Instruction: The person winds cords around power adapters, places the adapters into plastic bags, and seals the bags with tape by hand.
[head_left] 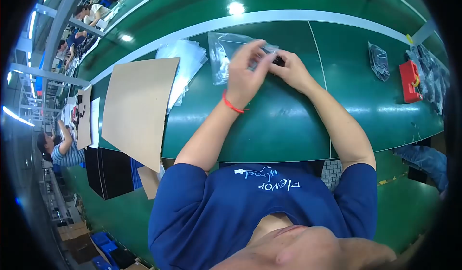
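Green table (pixel 269 130); cardboard (pixel 139 106) left; clear bag (pixel 219 53) at the far side. Left hand (pixel 246 71) half-curled, blurred; right hand (pixel 292 71) bent-fingered — neither grip can be told. A filled bag (pixel 379 62) lies right, apparently finished — but the dark piece (pixel 279 60) between the hands looks unbagged.

L hand (pixel 244 75), blurred, red band (pixel 233 103) on wrist, meets R hand (pixel 292 71) at clear bag (pixel 220 53) on green tbl (pixel 274 130); grip unclear. To L: cardboard (pixel 137 101) partly over clear sheets (pixel 188 60). Far R: bagged item (pixel 379 62), red item (pixel 409 81) w/ more bags (pixel 432 72) beside. Co-worker (pixel 71 154), striped top, far L.
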A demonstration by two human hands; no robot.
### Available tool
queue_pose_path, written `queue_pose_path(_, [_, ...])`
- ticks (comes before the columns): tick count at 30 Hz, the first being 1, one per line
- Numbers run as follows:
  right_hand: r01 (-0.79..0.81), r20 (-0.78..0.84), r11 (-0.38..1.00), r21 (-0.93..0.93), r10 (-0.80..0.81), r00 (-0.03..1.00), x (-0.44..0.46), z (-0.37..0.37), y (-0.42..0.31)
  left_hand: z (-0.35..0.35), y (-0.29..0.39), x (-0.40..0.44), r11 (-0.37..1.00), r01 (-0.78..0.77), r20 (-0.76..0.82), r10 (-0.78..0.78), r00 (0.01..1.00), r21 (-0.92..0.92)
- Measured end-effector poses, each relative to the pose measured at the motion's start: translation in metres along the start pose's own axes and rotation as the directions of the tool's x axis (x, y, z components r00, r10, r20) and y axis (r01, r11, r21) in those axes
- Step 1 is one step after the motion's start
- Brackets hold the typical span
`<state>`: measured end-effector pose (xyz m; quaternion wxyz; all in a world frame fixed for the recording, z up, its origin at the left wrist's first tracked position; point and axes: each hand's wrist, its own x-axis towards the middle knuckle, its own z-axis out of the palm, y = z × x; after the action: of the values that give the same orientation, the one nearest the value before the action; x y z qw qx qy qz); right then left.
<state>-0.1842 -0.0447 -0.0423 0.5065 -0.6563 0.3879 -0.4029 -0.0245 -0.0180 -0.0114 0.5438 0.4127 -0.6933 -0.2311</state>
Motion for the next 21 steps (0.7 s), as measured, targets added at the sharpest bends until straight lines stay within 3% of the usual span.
queue_pose_path(2, [-0.023, -0.008, 0.998, 0.057, 0.023, 1.000, 0.001, -0.006, -0.001, -0.029, 0.005, 0.017, 0.889, -0.206, -0.228, 0.319, 0.920, 0.409])
queue_pose_path(3, [-0.038, -0.018, 0.993, 0.112, 0.041, 0.999, 0.002, -0.008, 0.000, -0.039, -0.004, 0.025, 0.889, -0.210, -0.226, 0.320, 0.920, 0.406])
queue_pose_path(4, [-0.051, -0.027, 0.984, 0.168, 0.057, 0.998, 0.004, -0.009, 0.001, -0.048, -0.017, 0.033, 0.988, 0.001, -0.420, 0.064, 0.905, 0.153])
queue_pose_path(5, [-0.064, -0.035, 0.973, 0.224, 0.074, 0.997, 0.004, -0.010, 0.001, -0.055, -0.027, 0.035, 0.973, 0.180, -0.528, -0.228, 0.818, -0.141])
queue_pose_path(6, [-0.061, -0.037, 0.973, 0.221, 0.071, 0.997, 0.004, -0.010, 0.000, -0.060, -0.034, 0.032, 0.974, 0.177, -0.528, -0.226, 0.819, -0.143])
queue_pose_path(7, [-0.070, -0.023, 0.968, 0.242, 0.078, 0.997, 0.003, -0.010, -0.002, -0.065, -0.042, 0.029, 0.848, 0.356, -0.279, -0.479, 0.832, -0.393])
queue_pose_path(8, [-0.080, -0.008, 0.961, 0.264, 0.085, 0.996, 0.003, -0.008, -0.004, -0.069, -0.048, 0.026, 0.629, 0.545, 0.032, -0.638, 0.769, -0.555])
queue_pose_path(9, [-0.092, 0.008, 0.954, 0.286, 0.093, 0.996, 0.003, -0.007, -0.005, -0.070, -0.049, 0.026, 0.348, 0.715, 0.361, -0.681, 0.637, -0.606])
queue_pose_path(10, [-0.092, 0.009, 0.955, 0.283, 0.093, 0.996, 0.003, -0.008, -0.005, -0.070, -0.050, 0.026, 0.347, 0.714, 0.360, -0.680, 0.638, -0.609])
queue_pose_path(13, [-0.073, 0.001, 0.966, 0.246, 0.075, 0.997, 0.000, -0.009, -0.007, -0.063, -0.048, 0.028, 0.522, 0.733, 0.385, -0.628, 0.677, -0.437])
queue_pose_path(18, [-0.076, 0.076, 0.948, 0.308, 0.055, 0.996, 0.000, -0.014, -0.008, -0.052, -0.040, 0.016, 0.517, 0.722, 0.454, -0.561, 0.692, -0.461])
queue_pose_path(21, [0.100, -0.062, 0.945, 0.310, -0.085, 0.994, -0.002, -0.006, -0.015, -0.038, -0.030, 0.012, 0.384, 0.701, 0.445, -0.569, 0.692, -0.601])
